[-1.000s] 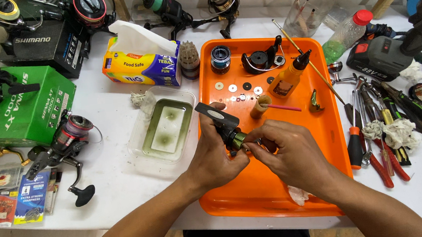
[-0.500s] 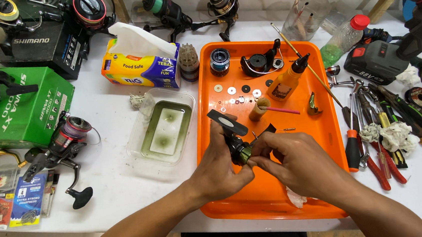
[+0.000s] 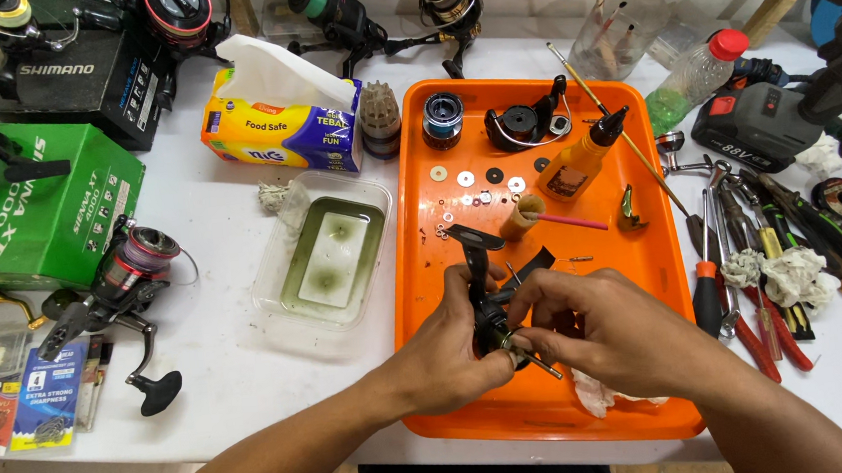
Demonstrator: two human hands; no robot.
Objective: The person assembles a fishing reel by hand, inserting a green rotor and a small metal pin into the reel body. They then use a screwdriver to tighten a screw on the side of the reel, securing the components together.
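Left hand [image 3: 450,349]: curled around the dark reel body [image 3: 487,306], thumb and fingers wrapped at its lower end; held just above the orange tray [image 3: 423,266].
Right hand [image 3: 598,328]: fingertips pinched at the reel body's lower end, on a thin metal shaft [image 3: 541,365] that sticks out slantwise toward the tray's near edge; whether the shaft is seated or loose I cannot tell.
Reel body: black, matte, angular; its foot points up and away from the person; partly hidden by both hands.
Progress, as judged: reel looks stripped well down; spool [image 3: 443,120], rotor [image 3: 524,123] and a scatter of small washers [image 3: 482,184] lie apart at the tray's far end, so much remains loose; the body alone is in hand.
Tray contents: amber oil bottle [image 3: 581,166] with black nozzle, lying tilted; a small brush with pink handle [image 3: 555,218]; a white crumpled rag [image 3: 599,393] under the right wrist.
Left of tray: clear plastic tub [image 3: 291,302] of murky green liquid; a whole spinning reel [image 3: 119,280]; green box [image 3: 39,211]; tissue box [image 3: 277,128].
Right of tray: screwdrivers and pliers [image 3: 745,281], red and black handles, in a loose heap; glossy metal shafts.
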